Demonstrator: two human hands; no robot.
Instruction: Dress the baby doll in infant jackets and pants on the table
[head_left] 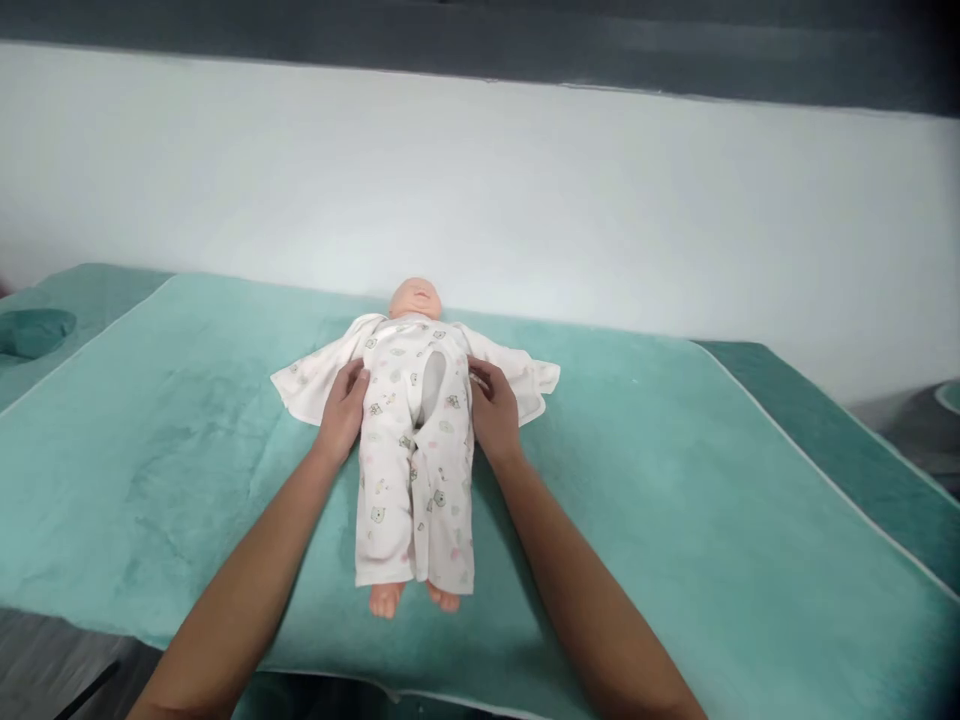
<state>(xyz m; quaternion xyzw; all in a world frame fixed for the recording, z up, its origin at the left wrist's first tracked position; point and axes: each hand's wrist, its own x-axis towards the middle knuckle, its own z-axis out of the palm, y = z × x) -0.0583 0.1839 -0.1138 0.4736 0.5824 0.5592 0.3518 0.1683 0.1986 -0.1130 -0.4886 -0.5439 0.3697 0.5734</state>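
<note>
A baby doll (415,298) lies on its back, head toward the wall and bare feet toward me. It wears a white baby top (508,362) with both sleeves spread sideways. White printed baby trousers (386,470) lie over its torso and legs, with an oval opening between the legs. On the left side of the doll's waist, my left hand (345,408) is closed at the trousers' edge. My right hand (495,408) mirrors it on the other side, fingers curled against the cloth. Some fingertips are hidden by the hands and fabric.
A green padded cover (675,500) lies under the doll, with pale seams toward both ends. A white wall (480,190) rises directly behind it. At the far left is a round green hollow (34,332). The near edge runs just below the doll's feet.
</note>
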